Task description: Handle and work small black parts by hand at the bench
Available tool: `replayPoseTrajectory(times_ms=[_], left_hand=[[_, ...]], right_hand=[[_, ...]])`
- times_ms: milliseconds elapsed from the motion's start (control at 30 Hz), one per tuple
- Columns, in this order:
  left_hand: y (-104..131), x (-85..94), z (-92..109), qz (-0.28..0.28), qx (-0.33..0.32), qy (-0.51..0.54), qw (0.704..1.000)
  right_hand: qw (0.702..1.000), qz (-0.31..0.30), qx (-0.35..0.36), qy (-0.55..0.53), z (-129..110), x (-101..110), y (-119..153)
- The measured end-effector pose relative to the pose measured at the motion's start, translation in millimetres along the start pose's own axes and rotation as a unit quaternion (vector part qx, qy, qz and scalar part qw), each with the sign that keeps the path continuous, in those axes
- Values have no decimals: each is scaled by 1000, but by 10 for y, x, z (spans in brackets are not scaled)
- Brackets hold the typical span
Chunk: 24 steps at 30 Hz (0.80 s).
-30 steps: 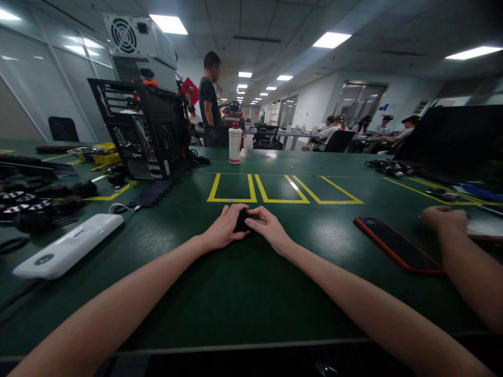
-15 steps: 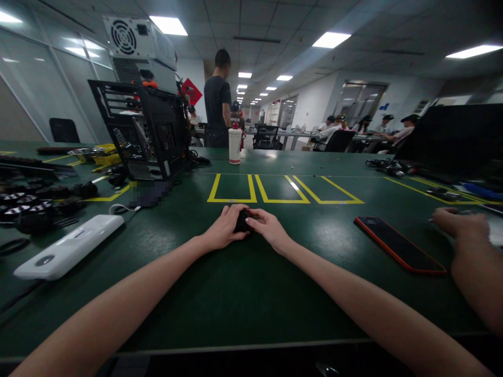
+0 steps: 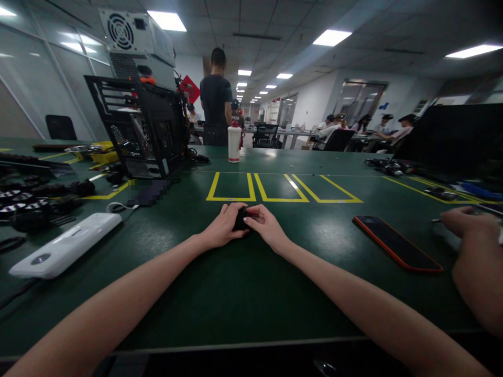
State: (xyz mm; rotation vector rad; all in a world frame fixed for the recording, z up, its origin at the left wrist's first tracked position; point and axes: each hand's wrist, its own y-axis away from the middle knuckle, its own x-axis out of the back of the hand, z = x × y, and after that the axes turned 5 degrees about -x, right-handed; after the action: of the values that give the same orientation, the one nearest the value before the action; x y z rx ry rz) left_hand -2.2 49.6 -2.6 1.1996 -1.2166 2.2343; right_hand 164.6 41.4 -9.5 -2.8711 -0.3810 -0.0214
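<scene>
A small black object (image 3: 240, 219) is at the middle of the green table (image 3: 236, 298), mostly covered by fingers, so its shape is hard to make out. My left hand (image 3: 225, 226) is wrapped round it from the left. From the right, my right hand (image 3: 265, 226) pinches at its side with thumb and forefinger. Just beyond both hands, yellow tape outlines (image 3: 231, 199) mark the tabletop.
An orange-edged phone (image 3: 396, 243) lies right, near another person's hand (image 3: 469, 222). A white power strip (image 3: 66, 246), black parts (image 3: 35, 209) and an open computer case (image 3: 157, 131) stand left. A white cup (image 3: 234, 144) is behind the tape.
The view has shifted slightly. My hands keep nearly the same hold on the black object. The other person's hand at the right has moved a little to the right.
</scene>
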Motion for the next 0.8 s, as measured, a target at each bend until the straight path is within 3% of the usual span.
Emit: replayPoseTrajectory(times_ms=[100, 300, 633, 800], left_hand=[[3, -3, -5, 1, -2, 0, 1000], [9, 4, 0, 1, -3, 0, 1000], [1, 20, 12, -5, -6, -8, 1000], [-2, 11, 5, -4, -5, -8, 1000]], right_hand=[[1000, 10, -23, 12, 9, 9, -14], [998, -57, -8, 6, -55, 20, 26], [999, -25, 31, 34, -77, -4, 53], [999, -12, 13, 31, -19, 10, -9]])
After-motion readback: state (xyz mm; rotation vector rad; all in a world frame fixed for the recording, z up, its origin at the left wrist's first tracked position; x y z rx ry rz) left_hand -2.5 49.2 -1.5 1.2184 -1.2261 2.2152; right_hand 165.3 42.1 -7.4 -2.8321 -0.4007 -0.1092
